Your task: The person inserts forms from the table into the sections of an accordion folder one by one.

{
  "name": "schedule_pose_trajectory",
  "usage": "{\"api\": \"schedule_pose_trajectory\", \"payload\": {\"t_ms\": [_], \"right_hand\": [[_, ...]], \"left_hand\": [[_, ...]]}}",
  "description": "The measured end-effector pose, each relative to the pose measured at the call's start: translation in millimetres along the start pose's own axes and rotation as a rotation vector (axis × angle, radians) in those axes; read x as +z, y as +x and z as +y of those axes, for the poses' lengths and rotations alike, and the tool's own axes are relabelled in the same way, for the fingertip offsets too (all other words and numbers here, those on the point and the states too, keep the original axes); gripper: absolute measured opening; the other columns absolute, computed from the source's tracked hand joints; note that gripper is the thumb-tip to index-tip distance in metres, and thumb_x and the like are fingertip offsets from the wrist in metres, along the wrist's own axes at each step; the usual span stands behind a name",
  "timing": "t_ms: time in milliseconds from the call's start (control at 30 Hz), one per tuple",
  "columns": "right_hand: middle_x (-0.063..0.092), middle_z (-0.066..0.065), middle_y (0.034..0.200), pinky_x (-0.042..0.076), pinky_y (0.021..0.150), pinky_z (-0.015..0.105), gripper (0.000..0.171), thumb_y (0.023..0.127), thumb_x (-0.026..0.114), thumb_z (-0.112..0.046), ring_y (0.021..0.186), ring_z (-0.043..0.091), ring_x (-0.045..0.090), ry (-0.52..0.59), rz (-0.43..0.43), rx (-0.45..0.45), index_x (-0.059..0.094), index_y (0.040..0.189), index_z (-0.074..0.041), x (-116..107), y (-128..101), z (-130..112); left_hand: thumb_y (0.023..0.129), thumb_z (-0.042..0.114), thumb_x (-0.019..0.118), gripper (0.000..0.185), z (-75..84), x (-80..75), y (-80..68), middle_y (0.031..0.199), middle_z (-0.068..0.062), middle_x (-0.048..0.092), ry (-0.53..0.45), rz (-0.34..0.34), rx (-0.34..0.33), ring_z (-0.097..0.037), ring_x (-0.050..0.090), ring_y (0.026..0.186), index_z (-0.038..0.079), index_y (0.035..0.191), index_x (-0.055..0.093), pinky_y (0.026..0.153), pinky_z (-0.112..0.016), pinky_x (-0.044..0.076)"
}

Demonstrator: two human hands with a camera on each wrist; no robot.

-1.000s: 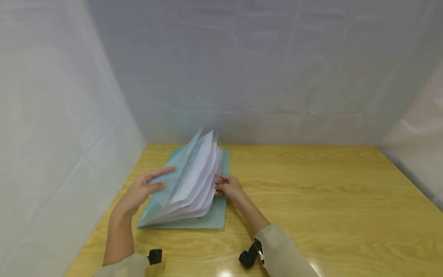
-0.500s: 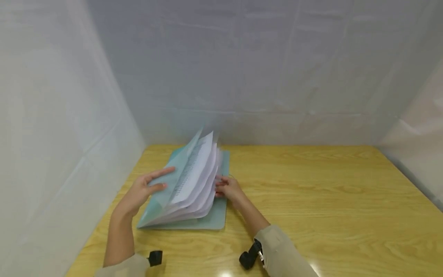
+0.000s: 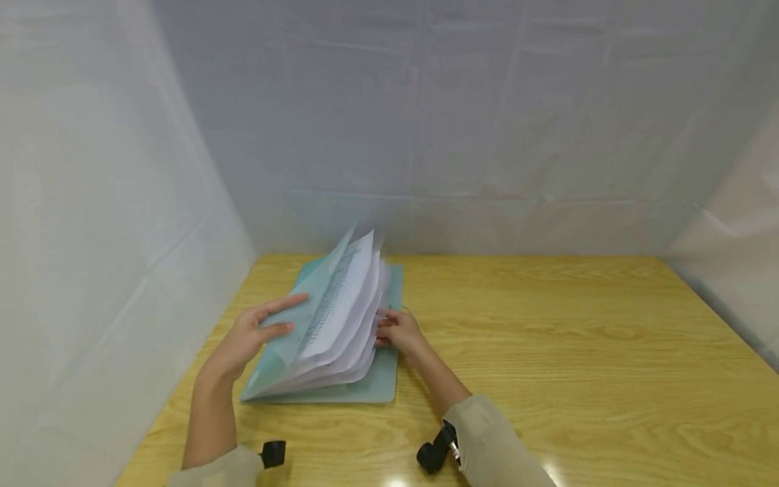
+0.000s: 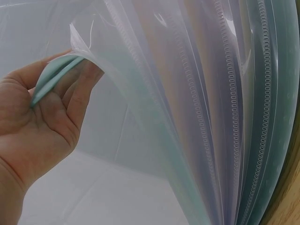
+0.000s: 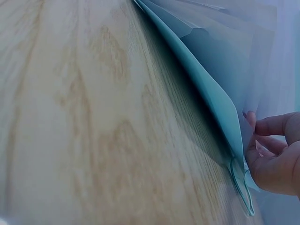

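A teal display folder (image 3: pixel 380 389) lies open on the table, its clear pockets (image 3: pixel 341 321) fanned upward with white printed sheets inside. My left hand (image 3: pixel 243 338) grips the raised front cover on the left. In the left wrist view, the cover's bent edge (image 4: pixel 51 77) rests in the palm of the left hand (image 4: pixel 51 108) with the fingers curled round it. At the opposite side, my right hand (image 3: pixel 402 331) pinches the edge of a pocket. The right wrist view shows the right hand's (image 5: pixel 279 152) thumb and finger meeting at that edge, just above the back cover (image 5: pixel 206 84).
A thin elastic loop (image 5: pixel 243 192) hangs from the folder's edge by the right hand. The wooden table (image 3: pixel 548 338) extends to the right. White sheeting (image 3: pixel 456 135) stands behind it, with more on both sides. Black wrist-worn devices (image 3: pixel 433 456) sit near each sleeve.
Almost nothing differs. My right hand has shifted very slightly left along with the folder's edge; the left hand and raised cover stay in place.
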State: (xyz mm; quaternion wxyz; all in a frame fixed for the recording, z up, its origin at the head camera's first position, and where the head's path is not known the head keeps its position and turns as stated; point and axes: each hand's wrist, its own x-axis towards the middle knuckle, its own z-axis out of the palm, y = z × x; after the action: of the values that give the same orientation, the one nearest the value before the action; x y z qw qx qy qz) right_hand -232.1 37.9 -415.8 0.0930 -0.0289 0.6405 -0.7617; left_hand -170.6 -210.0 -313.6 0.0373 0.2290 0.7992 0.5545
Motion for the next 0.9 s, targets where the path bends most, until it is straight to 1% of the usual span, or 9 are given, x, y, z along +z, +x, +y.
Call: {"api": "schedule_pose_trajectory", "payload": {"t_ms": [100, 333, 467, 567, 700, 900], "right_hand": [[0.056, 0.011, 0.087, 0.052, 0.062, 0.025, 0.048, 0.079, 0.05, 0.02, 0.066, 0.012, 0.057, 0.005, -0.002, 0.007, 0.046, 0.126, 0.013, -1.1, -0.7, -0.7], [0.057, 0.015, 0.094, 0.052, 0.068, 0.029, 0.045, 0.084, 0.051, 0.014, 0.067, 0.013, 0.059, -0.006, -0.033, 0.02, 0.045, 0.128, 0.011, -6.9, -2.7, -3.0], [0.059, 0.015, 0.094, 0.052, 0.067, 0.027, 0.044, 0.083, 0.051, 0.015, 0.065, 0.012, 0.06, 0.016, -0.025, 0.02, 0.044, 0.127, 0.014, -11.0, -4.6, -3.0], [0.061, 0.02, 0.098, 0.052, 0.065, 0.026, 0.043, 0.083, 0.05, 0.016, 0.065, 0.013, 0.061, 0.03, -0.017, 0.022, 0.044, 0.126, 0.015, -15.5, -5.5, -2.3], [0.059, 0.027, 0.105, 0.052, 0.066, 0.026, 0.041, 0.085, 0.049, 0.014, 0.066, 0.014, 0.063, 0.015, -0.017, 0.02, 0.045, 0.126, 0.014, -23.4, -6.0, -1.6], [0.058, 0.029, 0.107, 0.052, 0.066, 0.025, 0.037, 0.086, 0.05, 0.012, 0.068, 0.014, 0.063, 0.008, -0.002, 0.002, 0.048, 0.123, 0.015, -36.0, -6.5, -0.2]], "left_hand": [[0.091, 0.006, 0.055, 0.043, 0.3, 0.2, 0.0, 0.139, -0.015, 0.039, -0.001, 0.001, 0.002, -0.03, 0.018, 0.133, -0.002, 0.132, 0.047, 0.1, -0.06, 0.011], [0.091, 0.008, 0.056, 0.043, -0.2, -0.6, -0.2, 0.139, -0.016, 0.038, -0.008, 0.009, -0.003, -0.03, 0.018, 0.133, -0.002, 0.133, 0.047, 0.1, -0.06, 0.011], [0.091, 0.008, 0.056, 0.043, -1.0, -0.7, -1.0, 0.139, -0.016, 0.039, -0.008, 0.013, -0.002, -0.03, 0.018, 0.133, -0.002, 0.133, 0.046, 0.1, -0.06, 0.011], [0.092, 0.008, 0.055, 0.043, -2.7, 0.8, -1.1, 0.139, -0.015, 0.039, -0.013, 0.011, -0.003, -0.03, 0.018, 0.133, -0.002, 0.133, 0.046, 0.101, -0.06, 0.011], [0.093, 0.01, 0.053, 0.041, -6.4, 5.9, 0.6, 0.139, -0.013, 0.04, -0.02, -0.007, -0.016, -0.029, 0.018, 0.133, 0.0, 0.133, 0.047, 0.101, -0.06, 0.01], [0.097, 0.016, 0.047, 0.039, -10.8, 20.0, 6.3, 0.14, -0.011, 0.039, -0.028, -0.058, -0.042, -0.028, 0.018, 0.134, 0.003, 0.134, 0.046, 0.101, -0.059, 0.012]]}}
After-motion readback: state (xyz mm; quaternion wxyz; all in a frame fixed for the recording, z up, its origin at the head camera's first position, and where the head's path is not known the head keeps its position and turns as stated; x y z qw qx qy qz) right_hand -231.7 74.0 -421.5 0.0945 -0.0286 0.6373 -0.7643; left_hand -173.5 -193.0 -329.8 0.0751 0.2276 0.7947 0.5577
